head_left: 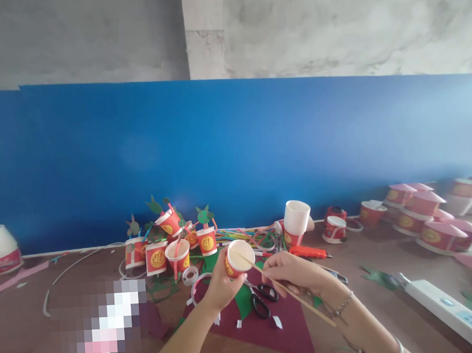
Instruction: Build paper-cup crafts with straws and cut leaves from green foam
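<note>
My left hand (222, 285) is wrapped round a red paper cup (234, 267) with a yellow emblem, its base or mouth tilted toward me; I cannot tell which. Pinched in my right hand (296, 273) is a thin wooden stick (308, 305), whose tip reaches the pale round face of the cup. Black-handled scissors (260, 305) lie just below the cup on a dark red paper sheet (286, 338). White scraps and a piece of green paper (243, 298) rest on that sheet.
Decorated cups (158, 257) with green cutouts stand at back left. A white cup stack (296, 218) and an orange-red tool (309, 252) sit behind my right hand. Pink-topped cups (439, 236) and a power strip (447, 303) are at right. A blue panel (234, 155) rises behind.
</note>
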